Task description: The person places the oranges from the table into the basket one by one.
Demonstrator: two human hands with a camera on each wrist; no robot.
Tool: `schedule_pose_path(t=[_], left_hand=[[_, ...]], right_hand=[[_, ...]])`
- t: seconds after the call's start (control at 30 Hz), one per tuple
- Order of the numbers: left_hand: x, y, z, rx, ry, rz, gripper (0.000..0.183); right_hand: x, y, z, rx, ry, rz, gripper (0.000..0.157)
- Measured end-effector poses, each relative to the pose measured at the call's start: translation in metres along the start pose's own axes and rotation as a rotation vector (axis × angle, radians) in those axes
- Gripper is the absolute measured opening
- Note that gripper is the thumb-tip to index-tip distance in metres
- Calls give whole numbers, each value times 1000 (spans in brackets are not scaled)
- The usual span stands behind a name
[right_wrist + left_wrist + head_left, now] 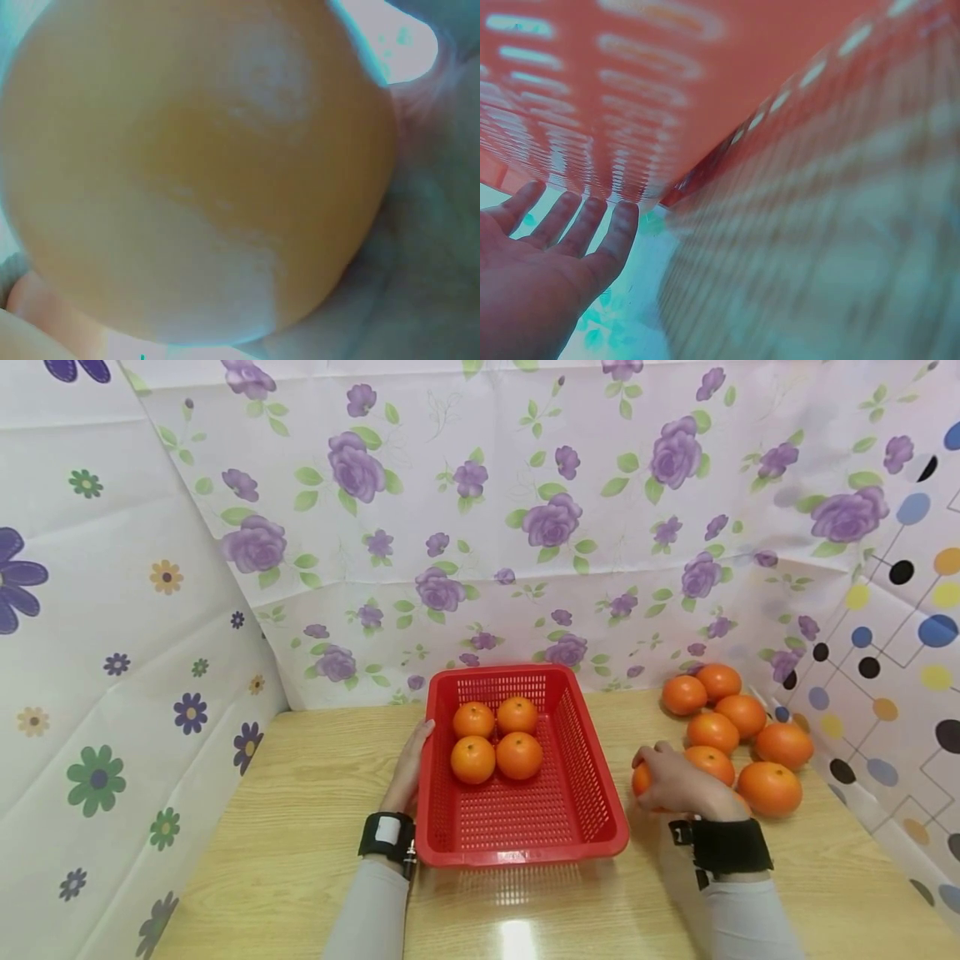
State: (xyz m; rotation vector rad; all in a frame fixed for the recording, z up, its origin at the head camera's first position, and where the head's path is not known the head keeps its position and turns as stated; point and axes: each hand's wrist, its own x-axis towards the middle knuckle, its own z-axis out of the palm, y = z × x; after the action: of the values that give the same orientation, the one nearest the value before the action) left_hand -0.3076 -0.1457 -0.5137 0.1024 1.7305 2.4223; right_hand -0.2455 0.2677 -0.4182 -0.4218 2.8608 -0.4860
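Several oranges (712, 733) crowd right fingers (648, 757) gripping one (641, 779); straight left fingers (619, 232) touch the basket (517, 857).

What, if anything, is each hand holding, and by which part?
The right hand holds an orange by its sides; the left hand grips nothing, its fingers extended against the red basket.

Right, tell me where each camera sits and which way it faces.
Head: worn on the head, facing forward and down at the red basket, oranges and table; left hand, right hand and sleeves show.
Left wrist: on that wrist, looking along the basket's slotted side; the left hand's fingers show.
Right wrist: on that wrist, close on an orange; the right hand shows, blurred, at right.
Shared: head and left wrist both show the basket and left hand.
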Motion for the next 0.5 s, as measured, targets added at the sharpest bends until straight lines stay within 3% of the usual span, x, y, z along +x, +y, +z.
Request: schedule_pose_path(t=[0.5], left_hand=[[1,0,-1,2,-15,4,65]], right_hand=[[-11,-11,-12,56,156,-44,56]])
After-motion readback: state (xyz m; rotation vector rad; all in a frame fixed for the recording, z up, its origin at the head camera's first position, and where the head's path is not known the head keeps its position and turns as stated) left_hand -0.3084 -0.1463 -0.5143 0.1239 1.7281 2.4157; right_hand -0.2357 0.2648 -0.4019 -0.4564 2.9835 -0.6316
